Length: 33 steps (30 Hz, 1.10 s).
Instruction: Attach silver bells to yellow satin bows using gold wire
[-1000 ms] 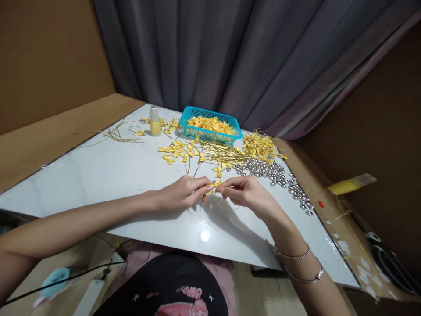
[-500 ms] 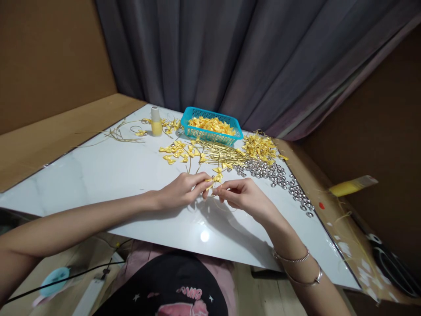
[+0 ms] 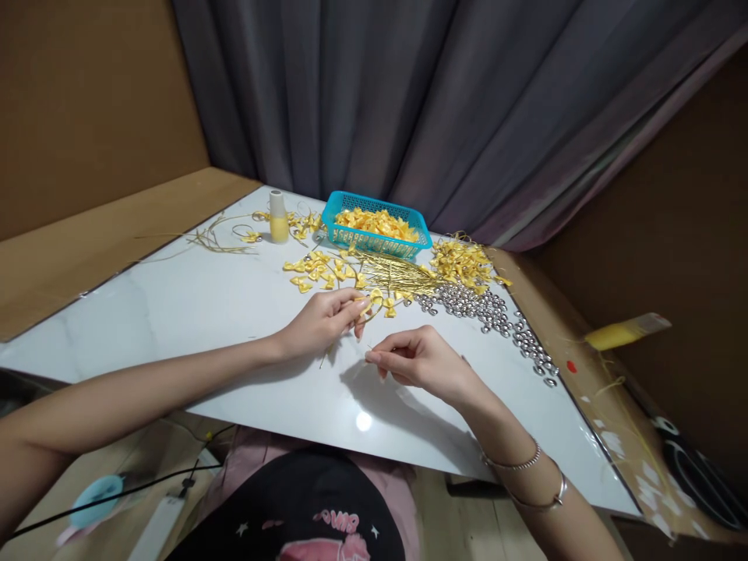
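Note:
My left hand (image 3: 321, 323) is closed in a pinch on a small yellow ribbon bow (image 3: 375, 297) with a looped gold cord (image 3: 369, 313). A thin cord end hangs below that hand. My right hand (image 3: 418, 360) is held apart, lower and to the right, thumb and forefinger pressed together. Whatever may be between those fingertips is too small to name. Just beyond the hands lie loose yellow bows (image 3: 319, 267), a bundle of gold cords (image 3: 400, 273) and a spread of shiny silver beads (image 3: 467, 301).
A blue basket (image 3: 424, 234) full of yellow bows stands at the back of the white table (image 3: 192, 312). Left of it is a bottle (image 3: 278, 218) with yellow contents. A heap of corded bows (image 3: 461, 259) lies at right. Scissors (image 3: 695, 467) rest on the cardboard.
My hands have drawn apart. The left moved slightly up with the bow and its cord loop, while the right moved down, away from the loop.

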Motion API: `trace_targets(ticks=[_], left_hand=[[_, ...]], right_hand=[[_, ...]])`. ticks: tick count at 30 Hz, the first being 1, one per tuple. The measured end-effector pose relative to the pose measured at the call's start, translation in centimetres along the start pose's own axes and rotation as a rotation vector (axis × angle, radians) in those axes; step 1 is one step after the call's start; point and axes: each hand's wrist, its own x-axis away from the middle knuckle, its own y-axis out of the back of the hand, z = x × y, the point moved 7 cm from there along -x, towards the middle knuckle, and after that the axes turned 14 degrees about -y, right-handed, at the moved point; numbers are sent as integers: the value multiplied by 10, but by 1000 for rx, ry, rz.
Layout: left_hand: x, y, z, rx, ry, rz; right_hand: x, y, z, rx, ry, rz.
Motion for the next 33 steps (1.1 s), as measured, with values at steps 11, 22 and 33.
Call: trace_targets(ticks=[11, 22, 33], left_hand=[[-4, -2, -1, 282, 77, 2], [-2, -10, 9, 577, 162, 40], [3, -21, 18, 743, 284, 146]], right_hand=[[13, 44, 11, -234, 228, -143], [21, 52, 19, -233, 303, -264], [36, 42, 30, 124, 422, -458]])
